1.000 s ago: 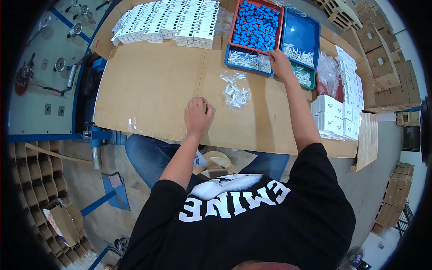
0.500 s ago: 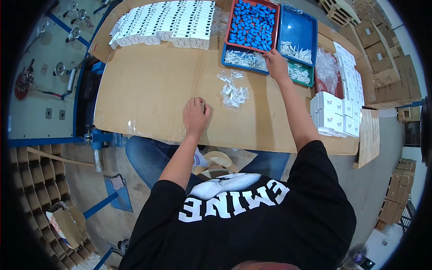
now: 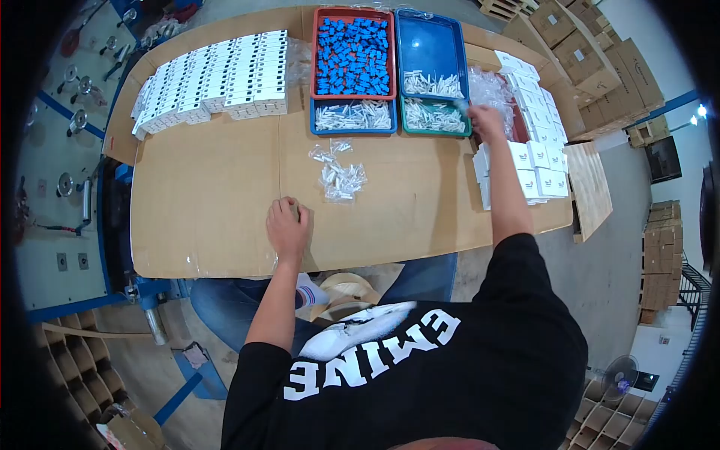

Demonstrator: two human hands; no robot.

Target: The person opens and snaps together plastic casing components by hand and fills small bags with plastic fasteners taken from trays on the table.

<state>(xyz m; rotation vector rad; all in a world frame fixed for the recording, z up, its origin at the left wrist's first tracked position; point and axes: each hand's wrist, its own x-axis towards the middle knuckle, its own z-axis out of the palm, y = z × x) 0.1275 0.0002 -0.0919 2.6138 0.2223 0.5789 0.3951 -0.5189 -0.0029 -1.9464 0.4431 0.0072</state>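
Note:
My left hand [image 3: 289, 227] rests on the cardboard tabletop [image 3: 210, 202], fingers curled together; whatever they may hold is hidden. My right hand [image 3: 486, 121] is at the edge of the clear plastic bags [image 3: 489, 94], right of the green tray [image 3: 436, 132], its fingers drawn together and slightly blurred. Between the hands lies a small pile of clear bags with white pieces [image 3: 341, 180]. Blue parts [image 3: 352, 56] fill the red tray [image 3: 316, 56]. White pieces lie in the green tray, a front blue tray [image 3: 354, 132] and a back blue tray [image 3: 429, 37].
Rows of white boxes [image 3: 217, 82] stand at the back left. More white boxes [image 3: 536, 169] are stacked at the right, beside a wooden board [image 3: 589, 187]. Cardboard flaps border the table's back. A blue-framed machine [image 3: 60, 187] stands at the left.
The view has turned rightward, shifting the table left and down in the picture. My right hand has left the red tray's front corner and moved right to the plastic bags. My left hand still rests.

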